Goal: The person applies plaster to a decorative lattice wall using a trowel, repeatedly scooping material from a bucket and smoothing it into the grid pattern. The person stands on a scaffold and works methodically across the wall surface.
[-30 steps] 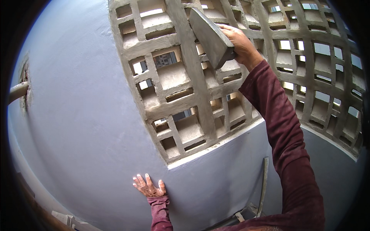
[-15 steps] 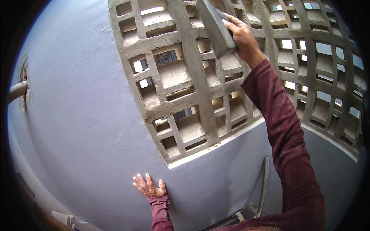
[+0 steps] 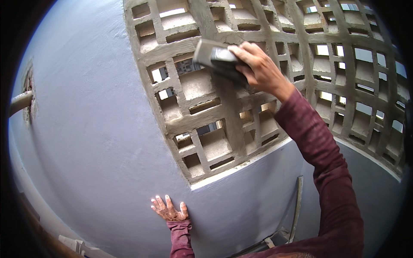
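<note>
Head view: I am watching the left hand (image 3: 170, 210) lying open, spread against the blue-grey wall (image 3: 107, 163). The right hand (image 3: 260, 69) is gripping a dark, block-shaped tool (image 3: 220, 60), which is sitting over the concrete lattice (image 3: 231, 120), perhaps touching it; blur is keeping me from telling. Farther off, bright light is showing through the lattice's openings (image 3: 322, 50).

Long maroon sleeves, plain cloth, matched on both arms. Right sleeve (image 3: 337, 189) was loose, with heavy creases around the elbow; it looked darker toward the upper arm, slightly purplish near the cuff, which ended at the wrist. Left sleeve (image 3: 180, 238) was bunched in short folds, edge crumpled. Right hand (image 3: 263, 71) and left hand (image 3: 170, 210) were bare. More maroon cloth (image 3: 297, 249) showed at bottom.
</note>
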